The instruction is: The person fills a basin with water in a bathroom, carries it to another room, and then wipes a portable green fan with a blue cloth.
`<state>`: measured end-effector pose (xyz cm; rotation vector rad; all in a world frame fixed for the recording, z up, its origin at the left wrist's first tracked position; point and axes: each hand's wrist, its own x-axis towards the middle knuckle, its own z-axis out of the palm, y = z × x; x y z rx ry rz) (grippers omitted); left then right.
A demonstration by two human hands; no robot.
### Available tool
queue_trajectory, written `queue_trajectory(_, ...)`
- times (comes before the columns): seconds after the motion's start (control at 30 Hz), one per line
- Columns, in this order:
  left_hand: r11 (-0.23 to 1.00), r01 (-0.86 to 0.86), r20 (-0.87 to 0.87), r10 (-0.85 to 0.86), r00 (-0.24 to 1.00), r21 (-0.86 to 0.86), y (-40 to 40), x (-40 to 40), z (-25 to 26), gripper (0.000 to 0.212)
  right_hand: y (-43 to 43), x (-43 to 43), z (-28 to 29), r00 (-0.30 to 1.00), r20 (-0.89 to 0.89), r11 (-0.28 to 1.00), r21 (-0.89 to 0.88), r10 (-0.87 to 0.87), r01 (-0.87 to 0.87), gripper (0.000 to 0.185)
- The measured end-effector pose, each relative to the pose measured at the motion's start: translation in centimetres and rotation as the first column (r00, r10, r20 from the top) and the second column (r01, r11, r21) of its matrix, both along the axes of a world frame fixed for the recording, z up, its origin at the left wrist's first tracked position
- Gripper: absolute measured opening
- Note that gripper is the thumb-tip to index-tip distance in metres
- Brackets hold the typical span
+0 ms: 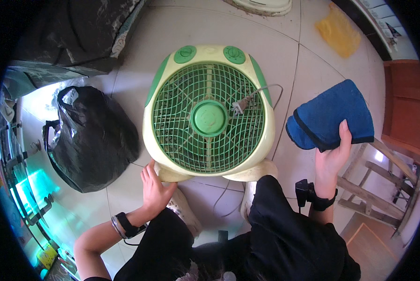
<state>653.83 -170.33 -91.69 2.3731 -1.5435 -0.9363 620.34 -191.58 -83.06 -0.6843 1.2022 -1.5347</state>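
Note:
A cream and green box fan [210,118] stands on the tiled floor between my feet, its round grille facing up at the camera. My left hand [154,188] rests on the fan's lower left foot, fingers along its outer side. My right hand [333,156] holds a folded blue cloth with black edging [336,109], to the right of the fan and apart from it. The fan's plug [240,105] lies on the grille, with its cord running over the right edge. Two round green knobs [185,54] sit at the top corners of the fan's front.
A black plastic bag [94,140] stands left of the fan. A wooden stool or frame [375,189] is at the right, below a reddish-brown box [406,109]. A yellow bag or cloth [340,31] lies at the upper right. A dark covered object [69,31] fills the upper left.

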Motion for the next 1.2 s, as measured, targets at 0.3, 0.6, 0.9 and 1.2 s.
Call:
queue_trajectory(0.3,0.989,0.141,-0.115,-0.135,0.984,0.045,1.2,1.8,0.8,0.095,0.4,-0.2,0.3,0.997,-0.071,0.999,-0.021,0.034,-0.036,0.044)
queue_trajectory(0.6,0.994,0.089,-0.194,-0.077,0.978,0.056,-0.2,2.2,0.9,0.079,0.7,0.3,0.6,0.996,-0.075,0.999,-0.034,0.039,-0.041,0.043)
queue_trajectory(0.9,0.983,0.183,-0.107,-0.182,0.977,-0.006,-2.2,3.1,1.0,0.083,0.7,0.2,0.7,0.992,-0.104,0.996,-0.039,0.075,-0.079,0.042)
queue_trajectory(1.2,0.970,0.180,-0.493,-0.077,0.867,0.164,-3.8,-2.4,1.2,0.083,0.6,-0.3,0.7,0.996,-0.079,0.999,-0.035,0.036,-0.039,0.045)
